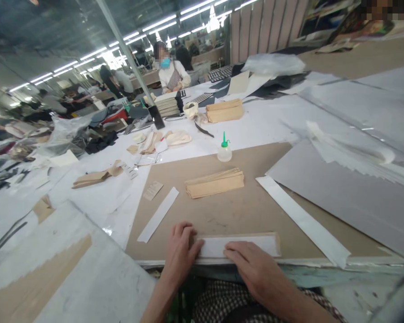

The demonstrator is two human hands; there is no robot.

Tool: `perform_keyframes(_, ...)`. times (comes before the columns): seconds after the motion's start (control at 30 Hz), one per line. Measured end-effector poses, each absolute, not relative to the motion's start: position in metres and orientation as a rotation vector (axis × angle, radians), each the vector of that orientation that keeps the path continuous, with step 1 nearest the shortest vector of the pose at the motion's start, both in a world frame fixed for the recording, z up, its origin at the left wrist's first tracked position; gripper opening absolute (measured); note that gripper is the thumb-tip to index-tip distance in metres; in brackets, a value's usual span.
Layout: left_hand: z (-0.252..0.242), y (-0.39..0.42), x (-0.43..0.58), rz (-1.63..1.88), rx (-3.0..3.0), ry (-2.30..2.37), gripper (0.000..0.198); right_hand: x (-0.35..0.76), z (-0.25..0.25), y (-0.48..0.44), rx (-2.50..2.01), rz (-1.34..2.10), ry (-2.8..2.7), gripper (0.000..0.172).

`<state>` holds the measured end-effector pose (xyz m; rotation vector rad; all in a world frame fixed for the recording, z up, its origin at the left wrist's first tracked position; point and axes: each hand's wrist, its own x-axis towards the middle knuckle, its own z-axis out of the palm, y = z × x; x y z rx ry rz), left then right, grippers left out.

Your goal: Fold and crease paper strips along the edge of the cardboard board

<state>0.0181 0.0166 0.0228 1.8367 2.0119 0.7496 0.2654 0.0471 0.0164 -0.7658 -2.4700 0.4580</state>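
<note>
A white strip [259, 243] lies over a slightly larger tan strip [278, 244] along the front edge of the brown board. My left hand [181, 246] rests at the left end, its thumb on the white strip and its fingers bent on the board. Across the middle of the white strip lie the stretched fingers of my right hand [252, 262]. Neither hand is gripping anything visible. Beyond them is a stack of tan fabric strips [215, 183]. A clear bottle with a green spout [225, 151] stands behind that stack.
Loose white strips lie left [158, 215] and right [303, 220] on the brown board [195, 217]. A large grey sheet [343, 193] covers the board's right side. Another tan bundle [225, 111] sits farther back. A masked person [171, 72] is across the table near a pole [128, 54].
</note>
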Motion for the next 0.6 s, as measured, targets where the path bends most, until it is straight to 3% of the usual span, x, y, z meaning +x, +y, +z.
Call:
perform_keyframes(0.4, 0.026, 0.024, 0.01, 0.79, 1.405, 1.649, 0.01, 0.223, 0.012, 0.045, -0.788, 0.569, -2.584, 0.036)
perform_keyframes(0.6, 0.033, 0.023, 0.003, 0.803, 1.216, 1.468, 0.031, 0.224, 0.006, 0.042, -0.823, 0.628, -2.543, 0.037)
